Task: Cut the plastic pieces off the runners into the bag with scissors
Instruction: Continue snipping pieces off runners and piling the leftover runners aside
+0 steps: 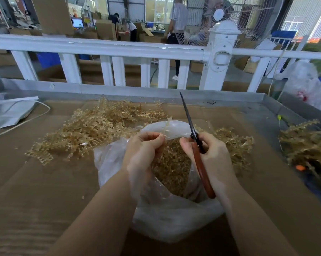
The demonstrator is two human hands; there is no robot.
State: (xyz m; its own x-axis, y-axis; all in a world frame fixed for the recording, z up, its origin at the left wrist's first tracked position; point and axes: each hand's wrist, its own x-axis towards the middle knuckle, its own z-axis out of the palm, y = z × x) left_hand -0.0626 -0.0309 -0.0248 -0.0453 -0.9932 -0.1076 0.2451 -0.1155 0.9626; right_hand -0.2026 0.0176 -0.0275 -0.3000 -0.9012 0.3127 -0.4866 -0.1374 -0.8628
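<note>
- Head view: a clear plastic bag (167, 215) lies open on the cardboard-lined table (45, 182), holding cut amber plastic pieces (172, 169).
- The left hand (143, 150) pinches a pale runner (168, 126) above the bag's mouth.
- The right hand (209, 156) grips red-handled scissors (196, 145), blades together, pointing up.
- Uncut runners (93, 130) are heaped behind the bag.

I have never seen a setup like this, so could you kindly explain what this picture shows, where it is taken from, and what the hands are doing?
There is no machine: a camera worn on a person's head looks down at their own hands. The right hand grips scissors with reddish handles, blades pointing up and away. The left hand pinches a small pale runner over an open clear plastic bag holding cut pieces. Heaps of uncut yellowish runners lie on the cardboard-covered table, before a white fence.
</note>
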